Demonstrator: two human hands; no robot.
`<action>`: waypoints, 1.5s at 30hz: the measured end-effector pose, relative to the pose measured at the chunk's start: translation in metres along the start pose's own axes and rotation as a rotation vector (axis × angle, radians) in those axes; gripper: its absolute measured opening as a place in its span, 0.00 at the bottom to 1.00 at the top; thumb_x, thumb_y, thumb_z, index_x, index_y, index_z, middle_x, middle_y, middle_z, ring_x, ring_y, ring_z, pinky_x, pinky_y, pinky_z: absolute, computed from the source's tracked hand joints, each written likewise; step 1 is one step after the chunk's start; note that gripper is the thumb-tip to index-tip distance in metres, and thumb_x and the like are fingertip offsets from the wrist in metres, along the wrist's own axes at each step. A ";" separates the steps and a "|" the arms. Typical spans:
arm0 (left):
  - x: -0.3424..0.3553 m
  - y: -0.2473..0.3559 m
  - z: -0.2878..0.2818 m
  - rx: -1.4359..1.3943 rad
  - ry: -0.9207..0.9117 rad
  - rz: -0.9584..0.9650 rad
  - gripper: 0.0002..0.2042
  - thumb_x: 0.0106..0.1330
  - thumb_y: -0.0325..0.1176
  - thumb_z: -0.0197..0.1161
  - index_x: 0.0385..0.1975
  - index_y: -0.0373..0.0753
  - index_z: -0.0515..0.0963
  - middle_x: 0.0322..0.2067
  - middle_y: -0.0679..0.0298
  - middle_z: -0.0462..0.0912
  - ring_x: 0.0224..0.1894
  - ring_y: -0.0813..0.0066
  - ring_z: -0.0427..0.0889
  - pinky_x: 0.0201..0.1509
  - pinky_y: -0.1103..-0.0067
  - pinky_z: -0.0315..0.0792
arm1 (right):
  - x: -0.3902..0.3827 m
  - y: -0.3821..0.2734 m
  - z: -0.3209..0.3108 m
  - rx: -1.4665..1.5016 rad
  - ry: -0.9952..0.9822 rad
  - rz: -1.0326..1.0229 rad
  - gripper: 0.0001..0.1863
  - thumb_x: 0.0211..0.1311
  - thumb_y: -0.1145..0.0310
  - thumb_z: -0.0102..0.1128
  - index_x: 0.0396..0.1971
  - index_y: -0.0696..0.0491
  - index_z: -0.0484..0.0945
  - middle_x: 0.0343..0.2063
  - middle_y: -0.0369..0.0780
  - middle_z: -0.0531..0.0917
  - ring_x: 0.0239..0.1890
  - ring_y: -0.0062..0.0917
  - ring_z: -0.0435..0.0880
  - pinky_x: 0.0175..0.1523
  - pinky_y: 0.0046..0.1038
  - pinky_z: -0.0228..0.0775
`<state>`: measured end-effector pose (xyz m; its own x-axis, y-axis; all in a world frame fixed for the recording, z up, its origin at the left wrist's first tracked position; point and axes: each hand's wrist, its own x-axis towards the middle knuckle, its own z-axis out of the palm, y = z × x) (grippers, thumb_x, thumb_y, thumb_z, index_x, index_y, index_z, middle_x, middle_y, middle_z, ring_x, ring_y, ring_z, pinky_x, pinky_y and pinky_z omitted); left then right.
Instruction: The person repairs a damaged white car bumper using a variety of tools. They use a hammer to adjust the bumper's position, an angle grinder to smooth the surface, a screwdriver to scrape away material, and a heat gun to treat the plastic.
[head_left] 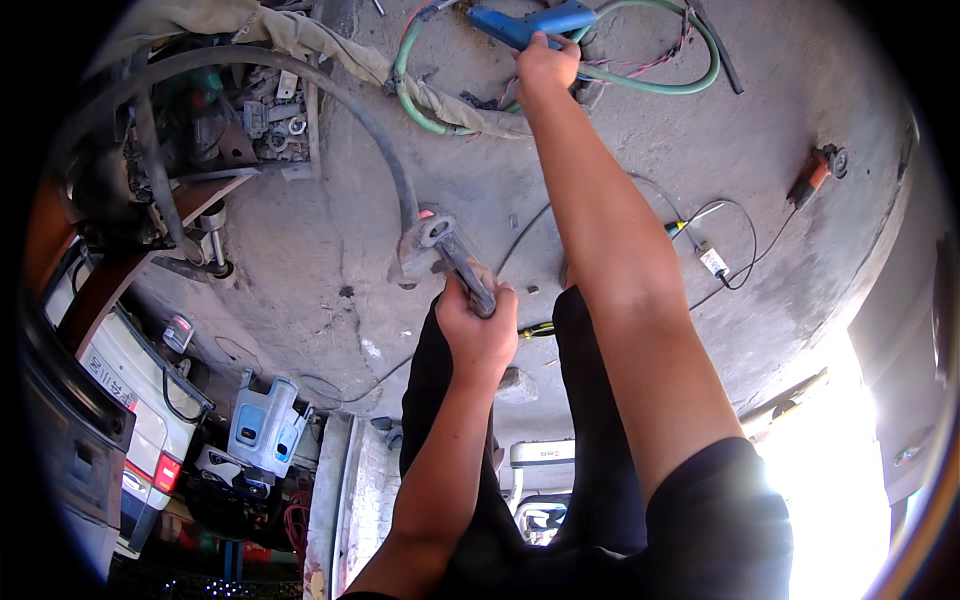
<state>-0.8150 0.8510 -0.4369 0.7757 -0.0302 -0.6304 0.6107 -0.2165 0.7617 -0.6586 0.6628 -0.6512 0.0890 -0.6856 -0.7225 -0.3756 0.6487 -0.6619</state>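
Observation:
My left hand is closed around a grey metal bar with a ringed, eye-shaped end, held in front of my legs. Its exact kind is unclear. Farther off at the top, my right hand grips a blue pistol-shaped tool low over the floor. A green hose and thin red-and-white wires loop around the blue tool. Part of its handle is hidden behind my fingers. A thick dark hose arches down from the left, ending visually beside the ringed metal part.
An orange angle grinder lies at the right; a black cord runs past a white plug block. Metal parts are piled upper left. A light-coloured vehicle and a blue-grey case stand lower left. A stone lies between my legs.

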 end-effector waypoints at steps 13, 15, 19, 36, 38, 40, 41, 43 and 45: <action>0.004 0.027 0.003 -0.079 -0.038 -0.084 0.11 0.52 0.12 0.55 0.25 0.38 0.64 0.25 0.66 0.69 0.26 0.82 0.68 0.32 0.84 0.64 | -0.035 0.077 -0.076 -0.823 -0.548 -0.373 0.27 0.65 0.62 0.55 0.63 0.47 0.62 0.32 0.49 0.83 0.36 0.34 0.86 0.40 0.34 0.78; 0.002 0.025 0.001 -0.066 -0.022 -0.088 0.12 0.52 0.12 0.55 0.25 0.39 0.63 0.26 0.67 0.68 0.26 0.84 0.65 0.30 0.86 0.61 | -0.052 0.083 -0.101 -0.758 -0.502 -0.487 0.25 0.62 0.60 0.56 0.59 0.47 0.66 0.32 0.53 0.82 0.35 0.48 0.83 0.46 0.41 0.74; 0.003 0.014 -0.002 -0.058 -0.033 -0.069 0.12 0.52 0.13 0.56 0.26 0.39 0.64 0.28 0.67 0.68 0.27 0.83 0.65 0.32 0.86 0.62 | -0.036 0.135 -0.150 -0.349 -0.314 0.146 0.17 0.64 0.67 0.56 0.51 0.55 0.71 0.31 0.44 0.82 0.32 0.35 0.83 0.41 0.35 0.77; 0.003 0.013 -0.020 0.042 -0.016 -0.087 0.11 0.53 0.17 0.61 0.25 0.39 0.66 0.23 0.71 0.69 0.26 0.85 0.68 0.34 0.83 0.65 | -0.033 0.105 -0.089 0.928 -0.135 0.629 0.07 0.62 0.70 0.51 0.39 0.53 0.71 0.43 0.38 0.74 0.50 0.29 0.73 0.62 0.42 0.61; 0.006 0.021 -0.021 0.023 -0.011 -0.134 0.10 0.53 0.16 0.59 0.25 0.39 0.66 0.24 0.69 0.70 0.26 0.83 0.70 0.33 0.83 0.66 | -0.044 0.076 -0.089 0.867 -0.130 0.564 0.09 0.60 0.71 0.53 0.41 0.52 0.71 0.44 0.37 0.74 0.50 0.29 0.72 0.62 0.41 0.61; 0.007 0.019 -0.027 0.009 -0.019 -0.172 0.10 0.53 0.15 0.55 0.25 0.39 0.65 0.25 0.65 0.73 0.26 0.79 0.72 0.35 0.83 0.68 | -0.045 0.053 -0.104 0.767 -0.145 0.475 0.13 0.60 0.75 0.54 0.45 0.53 0.70 0.43 0.39 0.76 0.47 0.30 0.76 0.55 0.40 0.69; 0.010 0.021 -0.023 -0.040 -0.022 -0.104 0.10 0.55 0.15 0.58 0.26 0.39 0.66 0.24 0.70 0.68 0.24 0.84 0.69 0.29 0.85 0.64 | -0.045 0.038 -0.112 0.717 -0.156 0.431 0.14 0.60 0.76 0.54 0.46 0.53 0.69 0.43 0.40 0.76 0.46 0.31 0.77 0.53 0.40 0.71; 0.012 0.032 -0.020 -0.102 -0.026 -0.167 0.11 0.54 0.14 0.57 0.26 0.39 0.66 0.24 0.70 0.68 0.23 0.83 0.69 0.28 0.84 0.64 | -0.049 -0.006 -0.133 0.696 -0.185 0.301 0.16 0.60 0.77 0.55 0.48 0.55 0.68 0.42 0.42 0.77 0.41 0.32 0.80 0.47 0.38 0.76; 0.014 0.031 -0.018 -0.164 -0.023 -0.164 0.11 0.54 0.13 0.56 0.26 0.40 0.66 0.23 0.71 0.67 0.21 0.83 0.69 0.26 0.83 0.64 | -0.075 -0.072 -0.160 0.576 -0.205 0.139 0.18 0.58 0.78 0.57 0.48 0.57 0.67 0.39 0.42 0.78 0.41 0.32 0.80 0.48 0.37 0.75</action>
<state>-0.7827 0.8614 -0.4194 0.6610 -0.0299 -0.7498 0.7477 -0.0592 0.6614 -0.7862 0.6145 -0.5173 0.2720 -0.5418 -0.7953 0.1564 0.8403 -0.5190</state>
